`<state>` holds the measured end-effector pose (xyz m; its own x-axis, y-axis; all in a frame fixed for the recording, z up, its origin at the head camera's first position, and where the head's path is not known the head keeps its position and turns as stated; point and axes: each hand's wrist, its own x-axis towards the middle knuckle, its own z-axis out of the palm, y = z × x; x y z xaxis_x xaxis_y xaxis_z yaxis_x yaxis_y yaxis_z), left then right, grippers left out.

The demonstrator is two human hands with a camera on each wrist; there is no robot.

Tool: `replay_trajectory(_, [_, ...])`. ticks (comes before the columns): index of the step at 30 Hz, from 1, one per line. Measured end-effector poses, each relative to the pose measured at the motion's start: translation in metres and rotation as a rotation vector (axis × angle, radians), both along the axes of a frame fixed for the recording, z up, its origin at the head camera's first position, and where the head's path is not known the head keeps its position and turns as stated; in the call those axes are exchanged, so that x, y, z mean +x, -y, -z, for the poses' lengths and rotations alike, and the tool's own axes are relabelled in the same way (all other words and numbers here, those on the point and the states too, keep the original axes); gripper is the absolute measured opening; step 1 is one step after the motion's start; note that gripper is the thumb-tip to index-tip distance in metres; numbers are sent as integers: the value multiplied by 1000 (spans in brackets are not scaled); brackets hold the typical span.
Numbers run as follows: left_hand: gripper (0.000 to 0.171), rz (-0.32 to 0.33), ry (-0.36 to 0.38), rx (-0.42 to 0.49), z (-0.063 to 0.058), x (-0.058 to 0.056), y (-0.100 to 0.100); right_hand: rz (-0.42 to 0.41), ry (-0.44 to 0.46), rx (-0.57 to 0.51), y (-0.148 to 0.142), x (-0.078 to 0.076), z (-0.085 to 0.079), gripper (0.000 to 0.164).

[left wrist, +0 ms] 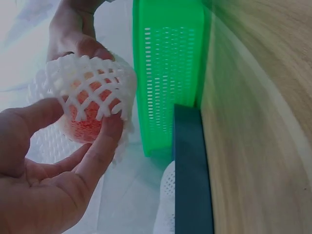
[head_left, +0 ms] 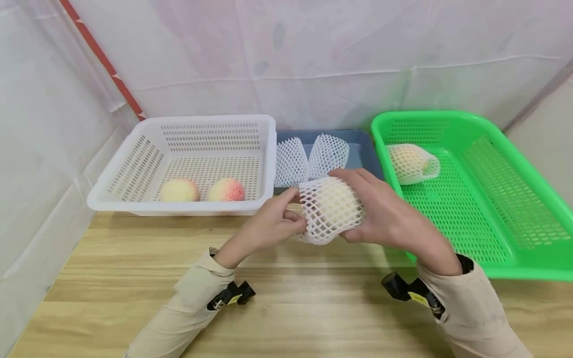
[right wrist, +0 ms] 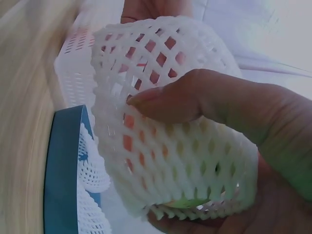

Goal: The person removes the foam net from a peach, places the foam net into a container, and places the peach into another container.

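A peach (left wrist: 84, 127) with a red side sits inside a white foam net sleeve (head_left: 315, 211), held above the table's middle. My right hand (head_left: 385, 211) grips the netted peach from the right, its thumb (right wrist: 170, 100) lying across the mesh. On the left, my left hand (head_left: 270, 228) holds the sleeve's open rim with thumb and fingers; the left wrist view shows the peach's red skin between them. Two more foam net sleeves (head_left: 329, 154) lie in a dark blue-grey tray (head_left: 359, 155) just behind the hands.
To the left, a white slotted basket (head_left: 215, 205) contains two bare peaches (head_left: 179, 190). A large green basket (head_left: 470, 219) stands at the right with one netted peach (head_left: 409, 163) near its back left. Cloth walls (head_left: 322, 59) rise behind the wooden table (head_left: 147, 258).
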<state>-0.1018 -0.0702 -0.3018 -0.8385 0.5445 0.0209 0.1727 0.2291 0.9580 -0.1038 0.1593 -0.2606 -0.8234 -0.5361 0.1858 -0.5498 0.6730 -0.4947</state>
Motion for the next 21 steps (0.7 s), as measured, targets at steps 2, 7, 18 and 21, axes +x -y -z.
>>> replay_trajectory(2, [60,10,37,25,-2,0,0,-9,-10,-12,2,0,0,100])
replay_trajectory(7, [66,24,21,11,-5,0,0,-44,-24,-58,8,1,3,101])
replay_trajectory(18, [70,-28,-187,-134,-10,0,1,-63,-117,-126,14,4,7,99])
replay_trajectory(21, [73,-42,-228,-128,-11,0,1,-74,-142,-143,15,4,9,99])
